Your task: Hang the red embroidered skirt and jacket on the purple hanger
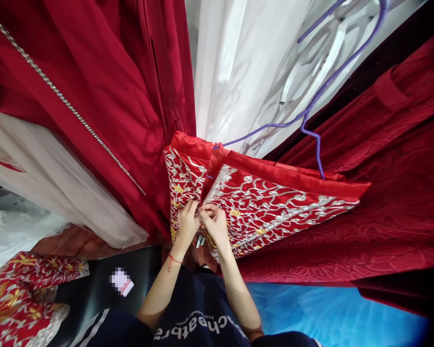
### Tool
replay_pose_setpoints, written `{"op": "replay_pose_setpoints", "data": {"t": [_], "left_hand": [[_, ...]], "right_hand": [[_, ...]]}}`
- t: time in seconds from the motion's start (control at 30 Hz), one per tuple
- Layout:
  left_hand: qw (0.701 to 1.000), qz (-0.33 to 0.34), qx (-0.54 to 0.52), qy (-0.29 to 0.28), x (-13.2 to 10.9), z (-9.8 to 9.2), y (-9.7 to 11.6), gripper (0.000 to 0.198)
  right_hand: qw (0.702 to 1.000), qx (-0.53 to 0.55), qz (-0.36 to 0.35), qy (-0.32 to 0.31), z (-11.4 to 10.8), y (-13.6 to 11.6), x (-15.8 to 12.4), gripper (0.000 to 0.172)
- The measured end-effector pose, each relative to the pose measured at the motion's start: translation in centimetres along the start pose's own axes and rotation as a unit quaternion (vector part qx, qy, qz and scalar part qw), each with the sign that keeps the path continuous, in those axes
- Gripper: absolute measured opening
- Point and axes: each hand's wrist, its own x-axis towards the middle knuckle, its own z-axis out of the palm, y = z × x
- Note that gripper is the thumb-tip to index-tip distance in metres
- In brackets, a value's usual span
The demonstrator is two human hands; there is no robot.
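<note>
A red skirt [285,202] with silver and gold embroidery and a plain satin waistband hangs from a purple wire hanger [311,102]. At the slit on its left part, my left hand [188,218] has its fingers bent and closed on the edge of the cloth. Right beside it, my right hand [215,221] pinches the facing edge, fingertips almost touching those of the left. Whatever small fastening may lie between the fingertips is hidden. Below the hands, small pale tags [200,241] show between my wrists.
Dark red drapes [123,72] and a metal chain [75,113] hang at left. White fabric and a white metal scroll frame [332,53] stand behind. Lower left, a matching embroidered garment [18,294] lies by a black surface [94,284] bearing a pink item [122,282]. Blue cloth [311,308] spreads lower right.
</note>
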Motion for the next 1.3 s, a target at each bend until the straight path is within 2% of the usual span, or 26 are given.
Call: {"op": "replay_pose_setpoints", "data": {"t": [0.13, 0.2, 0.4, 0.6, 0.73, 0.83, 1.13, 1.3], "left_hand": [[0.999, 0.018, -0.034, -0.012, -0.1, -0.1, -0.3, 0.013], [0.998, 0.015, -0.052, -0.013, -0.1, -0.2, -0.4, 0.012], [0.998, 0.015, -0.067, 0.002, -0.1, 0.0, -0.5, 0.016], [0.995, 0.012, -0.099, 0.018, -0.1, -0.1, -0.5, 0.022], [0.994, 0.001, -0.106, 0.035, -0.3, -0.1, -0.2, 0.016], [0.994, -0.014, -0.101, 0.036, -0.8, 0.2, -0.1, 0.020], [0.996, -0.017, -0.090, -0.010, -2.9, 1.5, -1.0, 0.016], [0.996, 0.004, -0.084, 0.004, -2.8, 1.9, -1.5, 0.017]], "right_hand": [[0.988, -0.145, -0.030, 0.053, 0.5, -0.3, -0.5, 0.016], [0.982, -0.172, -0.046, 0.061, 0.7, -0.3, -0.7, 0.017], [0.999, 0.028, -0.030, -0.012, 0.8, -0.2, -0.7, 0.021], [0.987, 0.158, 0.000, -0.004, 1.6, -0.4, -1.1, 0.021], [0.983, 0.183, 0.004, 0.011, 2.1, -0.1, -1.7, 0.023], [0.982, 0.188, -0.003, 0.018, 2.1, -0.4, -2.2, 0.024], [0.985, 0.165, -0.052, 0.026, 1.1, -5.6, -2.8, 0.028], [0.980, 0.185, -0.063, 0.029, 1.3, -6.2, -2.5, 0.026]]}}
